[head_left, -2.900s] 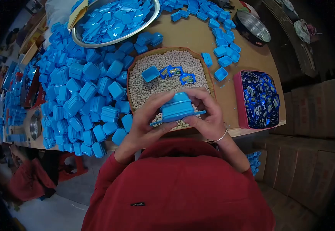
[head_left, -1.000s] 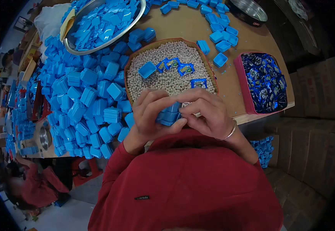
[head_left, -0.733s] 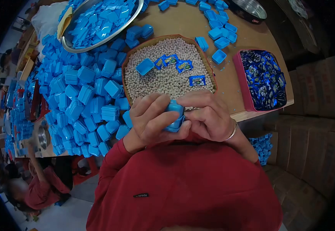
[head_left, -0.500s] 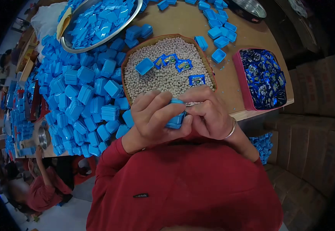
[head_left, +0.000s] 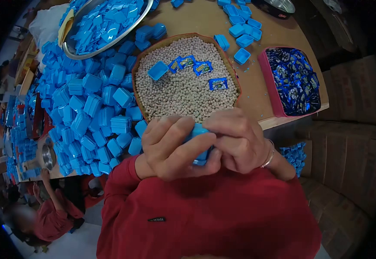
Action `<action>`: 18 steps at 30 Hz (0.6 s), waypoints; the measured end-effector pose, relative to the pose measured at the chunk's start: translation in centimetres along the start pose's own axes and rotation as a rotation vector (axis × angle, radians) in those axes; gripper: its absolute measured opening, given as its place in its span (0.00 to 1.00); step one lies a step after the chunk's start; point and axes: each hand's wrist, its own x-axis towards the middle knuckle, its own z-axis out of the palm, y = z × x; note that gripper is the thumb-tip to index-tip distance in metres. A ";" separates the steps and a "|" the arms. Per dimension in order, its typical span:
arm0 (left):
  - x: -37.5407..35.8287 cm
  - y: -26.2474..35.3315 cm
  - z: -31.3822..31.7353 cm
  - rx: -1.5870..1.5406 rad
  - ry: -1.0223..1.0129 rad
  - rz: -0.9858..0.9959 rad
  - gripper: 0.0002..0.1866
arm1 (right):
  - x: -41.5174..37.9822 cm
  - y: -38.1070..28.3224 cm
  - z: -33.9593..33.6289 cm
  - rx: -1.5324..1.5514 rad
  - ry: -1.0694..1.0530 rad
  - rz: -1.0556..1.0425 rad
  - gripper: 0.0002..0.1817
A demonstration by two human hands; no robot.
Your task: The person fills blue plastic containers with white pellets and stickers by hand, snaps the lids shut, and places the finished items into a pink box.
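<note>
A small blue plastic box is held close to my chest, mostly covered by fingers. My left hand wraps around it from the left. From the other side, my right hand pinches its upper edge with bent fingers. Just beyond both hands lies a tray full of small pale round balls. On the balls rest an open blue box and several shiny blue printed packets. Whether the held box contains anything is hidden.
A large pile of closed blue boxes covers the left. Behind it stands a metal basin of flat blue pieces. Open blue boxes lie at the back right, near a pink-rimmed container of packets. Another person sits at lower left.
Both hands have come slightly lower and nearer my body with the blue box still between them. The tabletop things have shifted a little upward in view.
</note>
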 end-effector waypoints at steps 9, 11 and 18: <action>-1.3 -1.0 0.8 0.109 0.034 -0.029 0.22 | 0.7 0.8 -1.7 -0.123 -0.172 0.067 0.12; -1.1 -1.1 0.9 0.131 0.043 0.019 0.22 | 0.4 1.0 -1.9 -0.086 -0.187 0.046 0.13; -1.0 0.0 1.1 0.191 0.028 0.013 0.21 | -0.8 1.3 -1.1 -0.108 -0.038 -0.012 0.14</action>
